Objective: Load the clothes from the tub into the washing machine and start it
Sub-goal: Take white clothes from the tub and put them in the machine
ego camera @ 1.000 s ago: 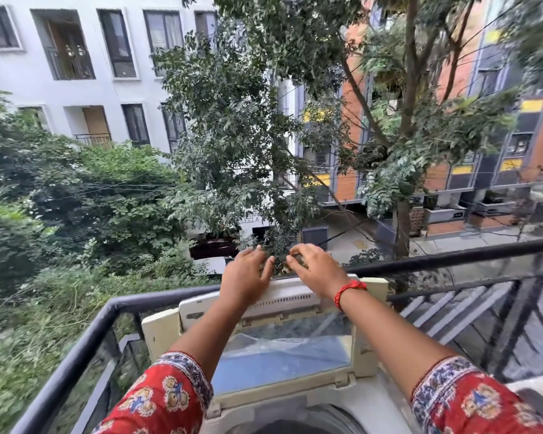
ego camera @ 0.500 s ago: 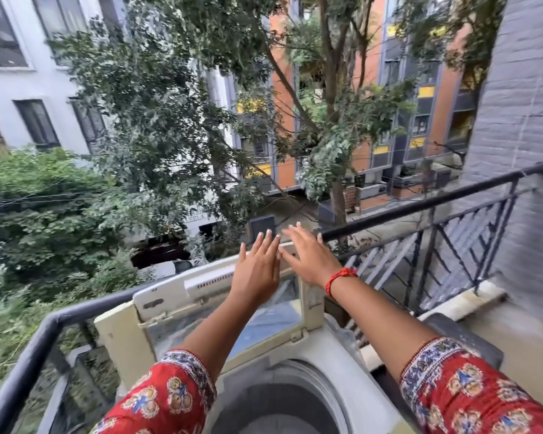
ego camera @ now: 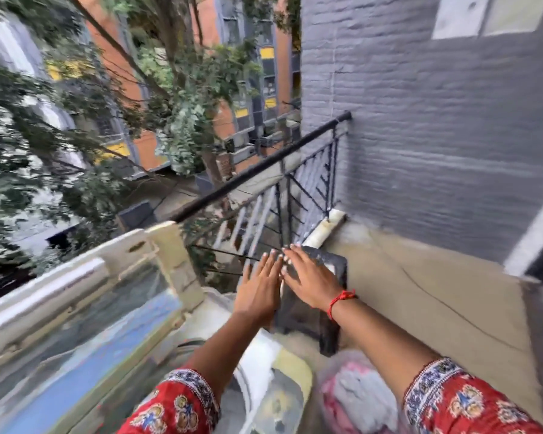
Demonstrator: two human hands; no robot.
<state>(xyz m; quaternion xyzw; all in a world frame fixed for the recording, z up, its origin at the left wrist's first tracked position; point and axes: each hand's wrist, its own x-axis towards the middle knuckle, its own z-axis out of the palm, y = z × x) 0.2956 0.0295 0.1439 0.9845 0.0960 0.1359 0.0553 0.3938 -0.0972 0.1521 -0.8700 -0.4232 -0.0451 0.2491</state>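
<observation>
The white top-loading washing machine [ego camera: 257,364] fills the lower left, blurred. Its lid [ego camera: 85,308] with a clear pane stands raised at the left. My left hand [ego camera: 259,288] and my right hand [ego camera: 311,281] are both flat with fingers spread, side by side in the air to the right of the lid, touching nothing. A red thread circles my right wrist. Low at the right, pink and grey clothes [ego camera: 358,399] lie in a pale tub [ego camera: 322,380] beside the machine.
A black balcony railing [ego camera: 264,164] runs behind the machine to a grey brick wall [ego camera: 436,136] on the right. A dark slab [ego camera: 323,296] lies on the tan balcony floor [ego camera: 436,292] under my hands. Trees and buildings stand beyond the railing.
My hands have left the raised lid and swung right, away from it. The view has turned right and down, bringing the wall, floor and clothes tub into sight.
</observation>
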